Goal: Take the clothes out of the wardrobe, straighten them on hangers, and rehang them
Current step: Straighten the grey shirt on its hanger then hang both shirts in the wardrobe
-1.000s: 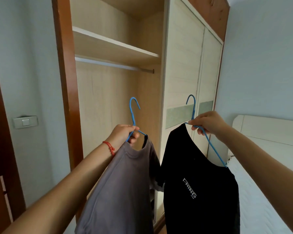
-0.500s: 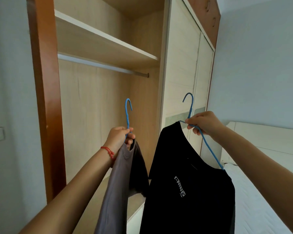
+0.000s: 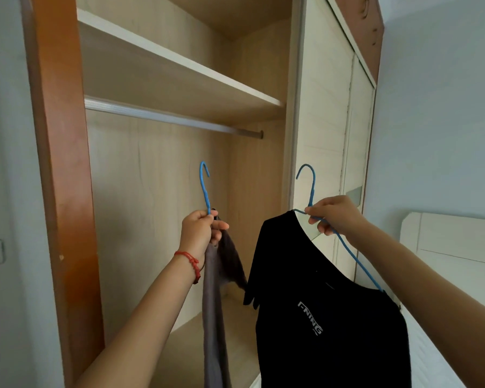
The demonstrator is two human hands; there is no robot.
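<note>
Rehanging is what we are judging underway: our left hand (image 3: 200,231) is gripping the grey shirt's hanger (image 3: 205,189), our right hand (image 3: 333,217) the black shirt's hanger (image 3: 308,186), both below the rail (image 3: 174,120); next, hooks need lifting over it.

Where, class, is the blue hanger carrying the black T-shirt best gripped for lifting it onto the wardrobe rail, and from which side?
Probably at the neck of the blue hanger, just below its hook, approached from the bed side as the right hand grips it. That leaves the hook free above the fingers for the rail, with the black T-shirt hanging below.
</note>
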